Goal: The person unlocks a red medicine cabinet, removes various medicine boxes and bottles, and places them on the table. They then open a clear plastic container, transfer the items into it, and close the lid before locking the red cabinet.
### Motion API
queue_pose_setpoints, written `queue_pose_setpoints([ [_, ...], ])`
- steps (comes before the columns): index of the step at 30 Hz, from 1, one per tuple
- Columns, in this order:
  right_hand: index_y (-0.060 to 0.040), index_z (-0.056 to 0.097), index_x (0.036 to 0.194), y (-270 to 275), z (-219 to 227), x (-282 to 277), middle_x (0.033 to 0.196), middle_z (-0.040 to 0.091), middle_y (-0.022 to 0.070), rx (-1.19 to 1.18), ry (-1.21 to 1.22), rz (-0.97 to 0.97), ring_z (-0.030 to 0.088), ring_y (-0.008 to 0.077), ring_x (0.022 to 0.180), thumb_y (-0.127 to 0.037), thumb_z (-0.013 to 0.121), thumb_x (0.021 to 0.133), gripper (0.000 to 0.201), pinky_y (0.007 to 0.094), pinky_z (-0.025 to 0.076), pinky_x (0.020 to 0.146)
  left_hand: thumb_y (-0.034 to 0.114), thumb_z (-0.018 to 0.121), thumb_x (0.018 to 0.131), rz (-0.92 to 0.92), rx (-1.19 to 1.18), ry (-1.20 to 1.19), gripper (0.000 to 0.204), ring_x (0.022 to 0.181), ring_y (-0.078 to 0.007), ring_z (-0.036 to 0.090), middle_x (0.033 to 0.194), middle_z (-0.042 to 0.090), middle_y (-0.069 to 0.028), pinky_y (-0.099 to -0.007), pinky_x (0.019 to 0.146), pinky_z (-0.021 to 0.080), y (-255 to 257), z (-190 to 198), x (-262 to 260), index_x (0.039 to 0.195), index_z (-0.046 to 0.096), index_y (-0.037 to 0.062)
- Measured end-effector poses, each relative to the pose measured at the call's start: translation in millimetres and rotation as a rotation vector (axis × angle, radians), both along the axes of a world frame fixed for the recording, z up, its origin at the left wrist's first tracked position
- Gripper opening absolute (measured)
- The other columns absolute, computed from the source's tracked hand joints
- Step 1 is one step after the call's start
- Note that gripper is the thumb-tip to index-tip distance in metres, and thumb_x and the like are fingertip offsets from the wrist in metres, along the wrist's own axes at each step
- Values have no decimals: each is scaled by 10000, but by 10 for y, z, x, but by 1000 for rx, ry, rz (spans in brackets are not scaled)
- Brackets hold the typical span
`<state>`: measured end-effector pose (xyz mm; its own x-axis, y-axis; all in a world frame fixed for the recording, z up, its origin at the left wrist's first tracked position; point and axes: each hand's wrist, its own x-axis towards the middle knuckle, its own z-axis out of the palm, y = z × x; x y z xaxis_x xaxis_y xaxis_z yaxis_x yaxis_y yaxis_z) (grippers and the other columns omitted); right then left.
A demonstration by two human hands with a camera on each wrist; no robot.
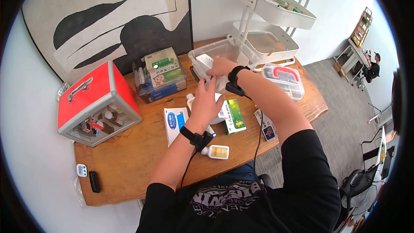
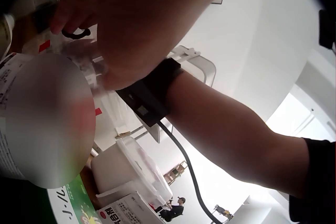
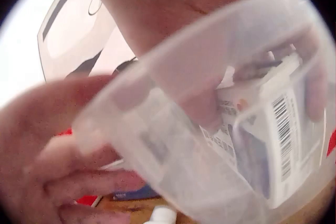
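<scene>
My right hand [image 1: 221,67] reaches down into a clear plastic bin [image 1: 246,52] and grips a white medicine box [image 3: 283,140] with a barcode; fingers show on either side of it through the cloudy wall. My left hand [image 1: 207,103] is just outside, its fingers [image 1: 211,85] loosely spread and pointing at the bin's near wall. Beneath that palm a white box [image 1: 224,110] with small print overlaps a green and white medicine box [image 1: 235,115]. In the left wrist view, a blurred oval covers much of this white box [image 2: 7,80].
A red case [image 1: 92,95] with a clear front stands left, beside a tub [image 1: 161,88] of medicine boxes. Nearer lie a blue-and-white box [image 1: 174,123] and a white bottle [image 1: 217,152]. A lidded box with red handle [image 1: 284,77] sits right; a white cart [image 1: 284,11] stands behind.
</scene>
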<state>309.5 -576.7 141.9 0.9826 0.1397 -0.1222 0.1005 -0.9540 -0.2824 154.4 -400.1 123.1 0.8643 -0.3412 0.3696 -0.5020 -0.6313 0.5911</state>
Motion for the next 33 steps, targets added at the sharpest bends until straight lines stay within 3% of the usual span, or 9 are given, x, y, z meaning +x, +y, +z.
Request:
queue_pose_setpoints([
  [6,-47,700,1161,17,-250,301,1024,722,93,217,657,54,663,232,807,-358,653,862,434,382,519,717,214,761,928,-79,-90,70,636,1300,-482,562,1476,482,-302,-492,1073,504,92,49,68,1489,505,57],
  [10,-59,689,1136,96,221,-73,936,692,49,146,660,21,614,204,757,-394,659,874,427,349,489,681,187,744,929,-70,-85,41,554,1242,-467,588,1411,534,-277,-490,1043,509,102,28,97,1432,553,58],
  [14,-33,696,1179,-110,-79,-227,934,740,156,10,-364,127,677,281,799,-442,677,962,464,409,537,740,128,653,978,-27,-36,-93,362,1219,-458,598,1319,607,-257,-491,1037,502,136,-49,208,1326,604,37],
  [16,-33,728,1115,-208,485,-922,945,757,192,445,-505,132,711,395,861,-391,672,979,387,453,567,790,88,592,1005,-22,-27,-167,264,1215,-449,602,1275,647,-241,-493,1036,495,215,-192,347,1258,620,20],
  [20,13,740,1092,-826,1163,-2422,984,768,211,364,-66,-201,753,360,974,-456,726,947,491,425,584,837,99,602,1012,-57,-114,-11,287,1229,-425,613,1275,665,-219,-465,1054,485,364,-7,296,1287,614,19],
  [25,43,465,1518,-1486,36,-3361,1318,649,340,185,-62,-535,653,440,1225,-510,808,859,927,469,517,1049,131,677,980,69,-204,-158,422,1372,-417,517,1437,551,-253,-476,1150,426,242,40,-30,1386,608,40],
  [28,42,467,1501,-1237,-297,-3567,1312,646,337,351,-139,-562,642,439,1243,-442,855,814,926,461,513,1053,103,721,948,42,-315,-247,441,1327,-395,555,1435,556,-243,-464,1137,438,24,171,-365,1371,614,33],
  [30,34,485,1467,-1190,-440,-3595,1292,650,312,383,-189,-598,643,447,1218,-318,854,814,829,464,520,1033,79,699,962,-299,-213,-4,478,1301,-330,603,1436,573,-201,-416,1061,521,-116,189,-544,1424,587,31],
  [33,-8,562,1381,-1258,-442,-3625,1214,663,258,456,-251,-395,656,418,1146,-146,801,824,622,454,542,975,74,698,967,-375,-278,427,499,1291,-298,622,1454,567,-188,-379,995,577,-338,125,-769,1443,566,3],
])
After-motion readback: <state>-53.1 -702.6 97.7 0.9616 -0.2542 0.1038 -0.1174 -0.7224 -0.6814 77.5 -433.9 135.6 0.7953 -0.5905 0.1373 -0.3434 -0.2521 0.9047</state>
